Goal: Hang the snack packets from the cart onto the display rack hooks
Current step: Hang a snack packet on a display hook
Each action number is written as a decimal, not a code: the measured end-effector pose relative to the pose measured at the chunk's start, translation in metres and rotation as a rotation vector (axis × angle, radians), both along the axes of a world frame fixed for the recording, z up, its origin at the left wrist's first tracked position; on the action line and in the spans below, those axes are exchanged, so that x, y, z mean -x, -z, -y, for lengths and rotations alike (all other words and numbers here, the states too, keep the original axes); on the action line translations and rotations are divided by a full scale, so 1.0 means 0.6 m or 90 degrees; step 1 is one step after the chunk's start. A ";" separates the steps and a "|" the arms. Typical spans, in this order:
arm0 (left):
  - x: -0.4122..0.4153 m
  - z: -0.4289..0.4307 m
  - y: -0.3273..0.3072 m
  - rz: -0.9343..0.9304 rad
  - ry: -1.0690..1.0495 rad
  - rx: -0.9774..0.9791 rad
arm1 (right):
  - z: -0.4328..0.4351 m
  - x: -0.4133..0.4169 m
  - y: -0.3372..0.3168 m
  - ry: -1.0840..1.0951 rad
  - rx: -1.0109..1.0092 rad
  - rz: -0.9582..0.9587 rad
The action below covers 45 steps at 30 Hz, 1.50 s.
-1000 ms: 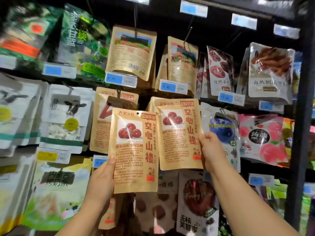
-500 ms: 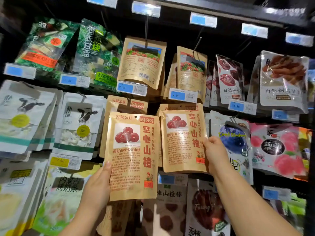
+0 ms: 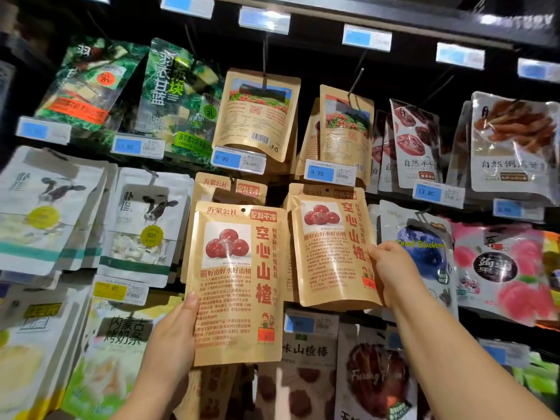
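Thumb on the printed face and fingers hidden behind, my left grip [image 3: 171, 338] pinches the lower left edge of a kraft hawthorn packet [image 3: 239, 283]. I hold it upright in front of the display rack [image 3: 318, 47], overlapping a matching packet [image 3: 230, 189] that hangs behind it. The punched hole [image 3: 243, 210] at the top of mine shows open, not yet on a hook.

My right grip [image 3: 391, 268] is curled round the right edge of a second hawthorn packet [image 3: 330, 250], thumb on the front. This one is at the head of a small stack of the same kind. It tilts slightly, its top just under a blue price tag [image 3: 328, 174] reading 9.90. Whether its hole sits on a hook I cannot tell.

The two packets lie side by side, nearly touching. White cow-print packets [image 3: 145, 225] hang to the left, and a blueberry packet [image 3: 424, 247] hangs just beside my right knuckles.
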<state>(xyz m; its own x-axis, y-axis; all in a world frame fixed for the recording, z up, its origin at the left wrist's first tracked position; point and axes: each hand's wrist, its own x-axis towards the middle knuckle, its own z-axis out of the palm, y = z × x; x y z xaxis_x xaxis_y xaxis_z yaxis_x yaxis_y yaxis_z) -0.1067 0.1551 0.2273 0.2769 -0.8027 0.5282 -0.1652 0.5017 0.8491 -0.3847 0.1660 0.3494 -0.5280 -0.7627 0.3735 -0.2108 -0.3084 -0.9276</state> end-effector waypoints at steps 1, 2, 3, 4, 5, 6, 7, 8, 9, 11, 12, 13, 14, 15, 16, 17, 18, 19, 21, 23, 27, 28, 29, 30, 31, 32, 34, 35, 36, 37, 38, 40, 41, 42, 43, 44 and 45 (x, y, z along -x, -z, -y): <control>0.000 0.000 0.000 0.001 -0.002 0.001 | -0.001 -0.001 -0.002 0.001 -0.006 -0.010; 0.001 0.000 0.000 0.002 -0.003 0.002 | -0.003 -0.001 -0.003 0.003 -0.013 -0.017; 0.000 0.001 0.001 0.006 -0.002 0.001 | -0.004 -0.002 -0.004 0.004 -0.019 -0.021; 0.000 0.002 0.001 0.014 -0.002 -0.001 | -0.005 -0.002 -0.005 0.004 -0.024 -0.023; -0.001 0.003 0.002 0.023 -0.003 -0.003 | -0.006 -0.001 -0.005 0.003 -0.027 -0.021; -0.001 0.003 0.002 0.032 -0.004 -0.002 | -0.006 0.000 -0.005 0.004 -0.030 -0.020; 0.000 0.003 0.002 0.036 -0.005 0.000 | -0.008 0.001 -0.005 0.004 -0.034 -0.021; 0.000 0.002 0.002 0.032 -0.001 0.001 | -0.009 0.003 -0.005 0.005 -0.036 -0.021; 0.001 0.002 0.003 0.023 0.004 0.000 | -0.011 0.005 -0.006 0.004 -0.036 -0.021; 0.002 0.001 0.002 0.011 0.009 -0.005 | -0.012 0.010 -0.008 0.004 -0.032 -0.019; 0.002 0.001 0.002 0.009 0.007 -0.007 | -0.012 0.012 -0.010 0.004 -0.032 -0.017; 0.002 0.002 0.003 0.010 0.003 -0.008 | -0.012 0.014 -0.012 0.005 -0.034 -0.018; 0.003 0.003 0.003 0.011 0.001 -0.008 | -0.011 0.015 -0.014 0.007 -0.039 -0.024; 0.005 0.003 0.004 0.010 0.000 -0.009 | -0.009 0.016 -0.017 0.008 -0.047 -0.036; 0.006 0.003 0.003 0.010 0.002 -0.010 | -0.007 0.016 -0.020 0.010 -0.055 -0.046; 0.007 0.004 0.003 0.011 0.004 -0.013 | -0.004 0.017 -0.022 0.010 -0.062 -0.049; 0.008 0.005 0.002 0.014 0.007 -0.015 | 0.000 0.018 -0.025 0.011 -0.066 -0.049; 0.008 0.008 0.002 0.018 0.008 -0.018 | 0.004 0.019 -0.028 0.012 -0.069 -0.046; 0.010 0.013 -0.001 0.036 0.012 -0.028 | 0.022 0.020 -0.031 0.019 -0.073 -0.036; 0.017 0.012 -0.007 0.043 0.009 -0.025 | 0.044 0.018 -0.025 0.036 -0.082 -0.028; 0.044 0.006 -0.031 -0.011 0.060 -0.031 | 0.078 0.012 0.002 0.067 -0.082 -0.038; 0.051 0.008 -0.037 -0.022 0.079 -0.040 | 0.084 0.010 0.013 0.077 -0.082 -0.039; 0.057 0.012 -0.041 -0.018 0.092 -0.043 | 0.090 0.011 0.024 0.082 -0.085 -0.048; 0.063 0.016 -0.044 -0.014 0.104 -0.042 | 0.097 0.015 0.035 0.086 -0.083 -0.060; 0.070 0.021 -0.047 -0.018 0.112 -0.044 | 0.105 0.020 0.047 0.081 -0.087 -0.067; 0.076 0.023 -0.050 -0.025 0.122 -0.047 | 0.112 0.026 0.056 0.082 -0.085 -0.074; 0.088 0.023 -0.056 -0.041 0.141 -0.045 | 0.102 0.021 0.057 0.105 -0.057 -0.076; 0.094 0.023 -0.058 -0.059 0.158 -0.041 | 0.089 0.012 0.053 0.121 -0.041 -0.085; 0.100 0.023 -0.060 -0.075 0.175 -0.039 | 0.076 0.004 0.049 0.140 -0.021 -0.111; 0.106 0.026 -0.060 -0.081 0.192 -0.040 | 0.066 -0.001 0.047 0.162 0.011 -0.145; 0.112 0.027 -0.063 -0.086 0.205 -0.040 | 0.059 -0.002 0.045 0.182 0.063 -0.179; 0.125 0.026 -0.069 -0.091 0.221 -0.035 | 0.043 -0.006 0.041 0.165 0.159 -0.224; 0.132 0.028 -0.072 -0.080 0.227 -0.036 | 0.035 -0.007 0.039 0.109 0.184 -0.211; 0.139 0.029 -0.078 -0.071 0.229 -0.034 | 0.028 -0.010 0.036 0.032 0.196 -0.185; 0.146 0.031 -0.083 -0.062 0.233 -0.034 | 0.022 -0.010 0.036 -0.051 0.191 -0.163; 0.153 0.031 -0.088 -0.056 0.234 -0.033 | 0.018 -0.009 0.035 -0.120 0.177 -0.155; 0.160 0.036 -0.092 -0.042 0.239 -0.031 | 0.019 -0.005 0.037 -0.165 0.164 -0.159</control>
<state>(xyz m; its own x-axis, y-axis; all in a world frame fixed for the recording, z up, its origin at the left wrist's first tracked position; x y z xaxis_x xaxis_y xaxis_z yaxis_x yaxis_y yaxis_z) -0.2029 0.1334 0.2823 -0.0086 -0.8782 0.4782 0.0789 0.4762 0.8758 -0.3816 0.1547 0.3274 -0.2008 -0.7234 0.6606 -0.3049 -0.5947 -0.7439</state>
